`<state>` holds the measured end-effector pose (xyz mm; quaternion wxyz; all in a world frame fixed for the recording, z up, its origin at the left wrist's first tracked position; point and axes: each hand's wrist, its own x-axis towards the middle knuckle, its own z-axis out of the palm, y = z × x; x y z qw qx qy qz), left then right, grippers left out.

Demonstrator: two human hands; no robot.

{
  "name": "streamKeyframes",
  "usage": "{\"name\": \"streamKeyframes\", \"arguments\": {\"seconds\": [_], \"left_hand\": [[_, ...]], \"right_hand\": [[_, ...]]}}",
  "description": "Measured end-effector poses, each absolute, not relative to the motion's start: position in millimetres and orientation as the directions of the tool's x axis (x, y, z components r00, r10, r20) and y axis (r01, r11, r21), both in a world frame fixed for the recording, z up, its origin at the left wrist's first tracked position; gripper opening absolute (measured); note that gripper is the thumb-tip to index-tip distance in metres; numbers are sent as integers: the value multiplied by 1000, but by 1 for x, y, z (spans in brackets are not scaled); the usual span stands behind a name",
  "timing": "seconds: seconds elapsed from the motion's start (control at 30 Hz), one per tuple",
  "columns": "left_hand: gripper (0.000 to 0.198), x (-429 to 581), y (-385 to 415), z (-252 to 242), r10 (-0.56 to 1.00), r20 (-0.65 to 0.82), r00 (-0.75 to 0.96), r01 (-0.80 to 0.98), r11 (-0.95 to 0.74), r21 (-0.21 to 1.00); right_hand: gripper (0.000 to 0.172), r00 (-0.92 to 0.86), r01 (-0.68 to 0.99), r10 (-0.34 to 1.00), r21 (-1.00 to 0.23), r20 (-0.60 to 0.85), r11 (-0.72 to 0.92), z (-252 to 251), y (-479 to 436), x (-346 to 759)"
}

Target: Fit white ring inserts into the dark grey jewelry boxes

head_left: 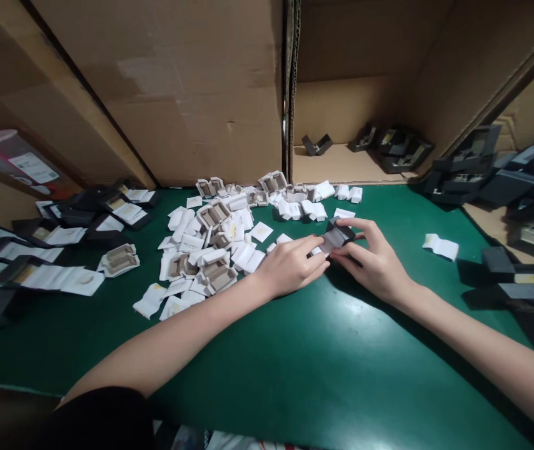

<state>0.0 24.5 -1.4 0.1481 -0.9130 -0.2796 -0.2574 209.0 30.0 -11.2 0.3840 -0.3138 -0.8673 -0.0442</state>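
Note:
A small black box (346,230) with a pale grey inner face stands hinged open between my hands, above the green table (295,362). My right hand (374,257) grips it from the right, thumb below and fingers on the far edge. From the left, my left hand (292,265) has its fingers closed at the box's opening, on a white folded card insert (316,250) that mostly hides behind the fingertips. Just left of my left hand spreads a heap of white and grey-brown card inserts (215,250).
Black boxes with white cards (55,237) lie in rows at the left. More open black boxes (520,181) pile up at the right, and a few (398,149) sit in the cardboard compartment (346,106) behind. A loose white card (440,246) lies right of my hands.

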Motion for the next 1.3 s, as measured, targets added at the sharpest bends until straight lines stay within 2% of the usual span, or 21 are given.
{"name": "streamKeyframes", "arguments": {"seconds": [0.13,0.3,0.4,0.63,0.77,1.03,1.13,1.3], "left_hand": [[29,4,19,0,478,526,703,624,-770,-135],[25,12,6,3,582,431,690,696,-697,-173],[33,15,0,5,622,368,691,707,-688,-164],[32,18,2,4,556,408,724,642,-759,-104],[33,17,4,3,516,396,760,594,-799,-98],[34,18,4,5,506,363,782,583,-800,-141],[29,18,2,6,531,379,758,613,-779,-133],[29,19,2,6,547,383,744,625,-773,-108]], "right_hand": [[10,-498,597,559,-206,662,775,-12,27,207],[24,-511,655,581,-152,633,741,-13,28,206],[30,-499,670,593,-152,632,727,-14,29,207],[47,-491,678,597,-151,634,719,-15,29,206],[48,-487,667,606,-179,629,723,-16,27,202],[55,-477,598,649,-322,592,734,-21,22,200],[52,-460,621,666,-323,588,714,-21,23,202],[42,-407,673,635,-254,657,694,-21,26,205]]}}
